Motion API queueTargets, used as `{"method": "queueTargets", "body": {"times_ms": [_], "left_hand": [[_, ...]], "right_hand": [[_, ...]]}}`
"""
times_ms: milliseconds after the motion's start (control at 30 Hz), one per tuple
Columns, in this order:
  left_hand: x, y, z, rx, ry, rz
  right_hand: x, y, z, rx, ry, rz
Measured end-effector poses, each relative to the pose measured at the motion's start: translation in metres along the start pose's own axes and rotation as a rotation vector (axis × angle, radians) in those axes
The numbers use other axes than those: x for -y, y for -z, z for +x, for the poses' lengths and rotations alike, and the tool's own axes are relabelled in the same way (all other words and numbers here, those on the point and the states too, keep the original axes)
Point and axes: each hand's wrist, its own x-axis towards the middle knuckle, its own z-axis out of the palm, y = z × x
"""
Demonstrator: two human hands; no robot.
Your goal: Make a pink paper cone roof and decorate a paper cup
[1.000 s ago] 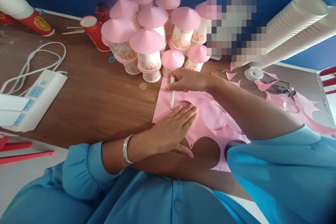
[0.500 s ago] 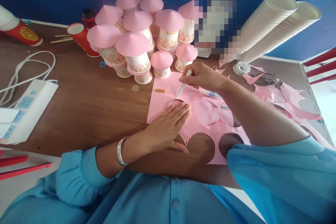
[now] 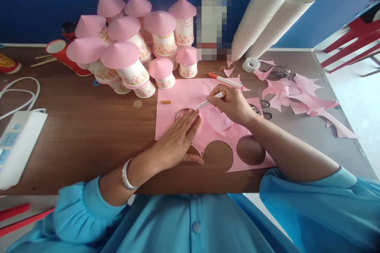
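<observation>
My left hand (image 3: 175, 138) lies flat with fingers stretched out over a round, thin-rimmed object (image 3: 177, 113), pressing it on a pink paper sheet (image 3: 190, 89). Most of that object is hidden under the hand. My right hand (image 3: 234, 104) grips a white marker (image 3: 204, 104), whose tip meets the round rim beside my left fingertips. An orange-brown marker cap (image 3: 166, 102) rests on the sheet's left part. Round holes are cut along the sheet's near side, and a loose pink disc (image 3: 219, 120) lies between my hands.
Paper cups with pink cone roofs (image 3: 162, 23) stand behind the sheet. To the right are stacked white cups (image 3: 261, 16), a tape roll (image 3: 251, 64), scissors (image 3: 264, 104) and pink scraps (image 3: 297, 91). A red-tipped marker (image 3: 227, 81) lies behind my right hand. A power strip (image 3: 25, 146) sits left.
The marker tip has moved right along the round rim to my left fingertips, and the marker leans lower. My left hand stays flat on the round object. The view has shifted right.
</observation>
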Motion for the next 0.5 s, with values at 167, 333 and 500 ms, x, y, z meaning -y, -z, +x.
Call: {"method": "queueTargets", "body": {"times_ms": [167, 333, 500], "left_hand": [[0.002, 0.001, 0.001, 0.026, -0.004, 0.016], [0.002, 0.001, 0.002, 0.06, -0.011, 0.045], [0.002, 0.003, 0.003, 0.106, 0.009, 0.067]], "right_hand": [[-0.002, 0.002, -0.02, -0.054, 0.014, -0.041], [-0.005, -0.008, -0.054, -0.148, 0.196, -0.193], [-0.004, -0.022, -0.085, -0.175, 0.43, -0.386]]}}
